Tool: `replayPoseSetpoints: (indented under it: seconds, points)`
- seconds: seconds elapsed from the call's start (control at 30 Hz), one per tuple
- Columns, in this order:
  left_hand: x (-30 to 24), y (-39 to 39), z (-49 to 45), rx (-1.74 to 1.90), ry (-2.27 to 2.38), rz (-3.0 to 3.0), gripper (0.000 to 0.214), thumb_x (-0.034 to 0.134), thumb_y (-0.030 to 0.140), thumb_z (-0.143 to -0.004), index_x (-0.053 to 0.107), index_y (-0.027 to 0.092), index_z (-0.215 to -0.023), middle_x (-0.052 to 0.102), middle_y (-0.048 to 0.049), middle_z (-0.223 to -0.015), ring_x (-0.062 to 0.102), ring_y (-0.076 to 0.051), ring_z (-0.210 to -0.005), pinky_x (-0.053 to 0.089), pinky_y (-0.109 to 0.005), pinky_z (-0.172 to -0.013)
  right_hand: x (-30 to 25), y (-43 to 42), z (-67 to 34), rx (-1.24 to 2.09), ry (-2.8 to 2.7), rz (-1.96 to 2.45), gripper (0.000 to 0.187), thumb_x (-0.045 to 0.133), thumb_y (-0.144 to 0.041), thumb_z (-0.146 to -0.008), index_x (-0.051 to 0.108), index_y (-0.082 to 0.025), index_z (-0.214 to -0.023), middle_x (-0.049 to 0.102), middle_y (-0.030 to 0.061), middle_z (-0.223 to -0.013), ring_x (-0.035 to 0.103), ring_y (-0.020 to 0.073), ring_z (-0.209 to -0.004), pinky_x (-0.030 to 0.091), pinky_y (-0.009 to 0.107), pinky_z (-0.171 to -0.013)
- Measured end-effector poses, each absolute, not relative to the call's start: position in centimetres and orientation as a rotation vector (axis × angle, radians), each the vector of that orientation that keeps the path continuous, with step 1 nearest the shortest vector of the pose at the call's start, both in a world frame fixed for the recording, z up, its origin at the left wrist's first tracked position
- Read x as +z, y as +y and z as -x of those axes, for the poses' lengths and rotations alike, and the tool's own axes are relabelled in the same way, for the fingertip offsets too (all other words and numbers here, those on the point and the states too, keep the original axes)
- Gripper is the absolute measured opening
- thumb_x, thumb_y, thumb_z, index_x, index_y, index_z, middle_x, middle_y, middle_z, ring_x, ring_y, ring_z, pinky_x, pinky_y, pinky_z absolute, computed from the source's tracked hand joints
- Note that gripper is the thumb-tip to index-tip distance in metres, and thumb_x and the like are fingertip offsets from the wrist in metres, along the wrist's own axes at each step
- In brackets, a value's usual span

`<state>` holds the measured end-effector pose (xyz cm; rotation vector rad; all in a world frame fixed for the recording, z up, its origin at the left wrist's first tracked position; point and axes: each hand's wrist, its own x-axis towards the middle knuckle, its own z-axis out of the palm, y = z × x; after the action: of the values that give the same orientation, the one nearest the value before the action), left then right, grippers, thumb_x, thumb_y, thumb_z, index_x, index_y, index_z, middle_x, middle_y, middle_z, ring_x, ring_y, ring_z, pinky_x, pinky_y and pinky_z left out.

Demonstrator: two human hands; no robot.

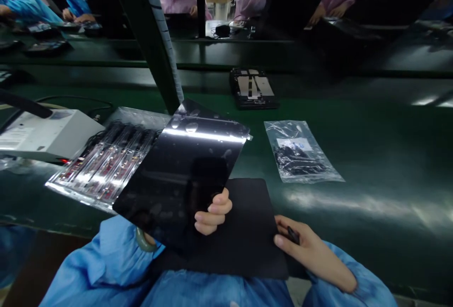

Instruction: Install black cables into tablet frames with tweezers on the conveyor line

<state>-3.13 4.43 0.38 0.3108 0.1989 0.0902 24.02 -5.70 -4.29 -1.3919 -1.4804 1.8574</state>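
Observation:
A glossy black tablet screen panel is tilted up in front of me, with reflections and small bubble-like marks on its surface. My left hand grips it, fingers curled over the right edge; the panel hides most of the palm. Beneath lies a flat, matte black pad or sheet at the table's front edge. Beside its right edge is my right hand, fingers curled around a small, dark object whose kind I cannot make out.
To the left, a clear plastic tray of small boards with black wires stands beside a white box-shaped device. A clear bag of small black parts and an opened tablet lie beyond. A slanted post rises behind; people work across the bench.

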Motion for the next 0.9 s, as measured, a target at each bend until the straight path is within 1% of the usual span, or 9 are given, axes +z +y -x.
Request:
replayPoseSetpoints:
  seconds: [0.07, 0.13, 0.23, 0.37, 0.47, 0.57, 0.77, 0.83, 0.9]
  points:
    - [-0.5, 4.4, 2.9, 0.087, 0.139, -0.297, 0.021, 0.046, 0.026, -0.081, 0.049, 0.017, -0.063, 0.035, 0.0020, -0.055, 0.033, -0.009, -0.032, 0.026, -0.022, -0.030, -4.2, -5.7, -24.1, 1.851, -1.515, 1.373, 0.049, 0.055, -0.055, -0.086, 0.064, -0.012, -0.108, 0.064, 0.0085, -0.092, 0.059, 0.0201, -0.084, 0.048, 0.032, -0.084]
    - [-0.9, 4.2, 2.9, 0.123, 0.131, -0.277, 0.023, 0.044, 0.029, -0.084, 0.050, 0.016, -0.065, 0.036, 0.0020, -0.058, 0.034, -0.008, -0.034, 0.027, -0.021, -0.032, -4.1, -5.7, -24.1, 1.856, -1.529, 1.343, 0.049, 0.055, -0.055, -0.086, 0.064, -0.012, -0.107, 0.064, 0.0082, -0.089, 0.059, 0.0196, -0.082, 0.049, 0.031, -0.082]
    - [-0.5, 3.7, 3.3, 0.178, 0.169, -0.249, 0.023, 0.040, 0.029, -0.088, 0.052, 0.014, -0.075, 0.038, 0.0012, -0.065, 0.034, -0.006, -0.041, 0.025, -0.020, -0.037, -3.8, -5.8, -24.1, 1.924, -1.523, 1.268, 0.054, 0.057, -0.056, -0.084, 0.059, -0.013, -0.116, 0.063, 0.0084, -0.092, 0.060, 0.0197, -0.083, 0.050, 0.030, -0.080]
    - [-0.2, 3.6, 3.4, 0.157, 0.147, -0.239, 0.024, 0.037, 0.025, -0.088, 0.052, 0.014, -0.075, 0.039, 0.0009, -0.065, 0.034, -0.007, -0.040, 0.023, -0.021, -0.036, -3.5, -5.7, -24.1, 2.082, -1.491, 1.190, 0.068, 0.060, -0.054, -0.084, 0.043, -0.015, -0.136, 0.063, 0.0112, -0.104, 0.062, 0.0210, -0.089, 0.052, 0.033, -0.084]
    - [-0.4, 3.8, 3.4, 0.142, 0.157, -0.248, 0.019, 0.036, 0.021, -0.086, 0.052, 0.013, -0.077, 0.040, 0.0006, -0.067, 0.036, -0.007, -0.043, 0.025, -0.022, -0.039, -3.5, -5.5, -24.2, 2.141, -1.465, 1.173, 0.073, 0.062, -0.053, -0.083, 0.037, -0.016, -0.141, 0.059, 0.0140, -0.117, 0.062, 0.0231, -0.099, 0.051, 0.036, -0.091]
    - [-0.2, 3.9, 3.6, 0.135, 0.176, -0.277, 0.017, 0.037, 0.021, -0.085, 0.050, 0.014, -0.078, 0.040, 0.0009, -0.068, 0.036, -0.007, -0.045, 0.027, -0.022, -0.041, -3.5, -5.4, -24.2, 2.142, -1.457, 1.195, 0.079, 0.065, -0.054, -0.081, 0.034, -0.016, -0.143, 0.055, 0.0153, -0.126, 0.056, 0.0267, -0.113, 0.048, 0.038, -0.097]
    - [0.1, 3.5, 3.5, 0.158, 0.275, -0.451, 0.021, 0.034, 0.031, -0.086, 0.042, 0.017, -0.072, 0.034, 0.0032, -0.065, 0.028, -0.005, -0.039, 0.024, -0.020, -0.037, -3.8, -5.6, -24.2, 2.127, -1.459, 1.201, 0.088, 0.067, -0.052, -0.080, 0.025, -0.014, -0.148, 0.049, 0.0166, -0.133, 0.053, 0.0273, -0.119, 0.047, 0.038, -0.100]
    - [-0.6, 3.7, 3.0, 0.149, 0.342, -0.550, 0.025, 0.034, 0.037, -0.085, 0.038, 0.018, -0.068, 0.033, 0.0036, -0.061, 0.027, -0.006, -0.035, 0.025, -0.021, -0.035, -3.9, -5.6, -24.1, 2.115, -1.470, 1.237, 0.085, 0.066, -0.049, -0.082, 0.024, -0.016, -0.148, 0.048, 0.0152, -0.135, 0.051, 0.0261, -0.121, 0.045, 0.038, -0.102]
    - [-1.4, 4.2, 2.6, 0.142, 0.442, -0.690, 0.034, 0.031, 0.046, -0.084, 0.036, 0.020, -0.063, 0.033, 0.0031, -0.054, 0.028, -0.009, -0.030, 0.027, -0.025, -0.033, -4.1, -5.8, -24.0, 2.067, -1.446, 1.302, 0.079, 0.065, -0.047, -0.083, 0.028, -0.017, -0.147, 0.048, 0.0128, -0.136, 0.048, 0.0249, -0.125, 0.042, 0.037, -0.106]
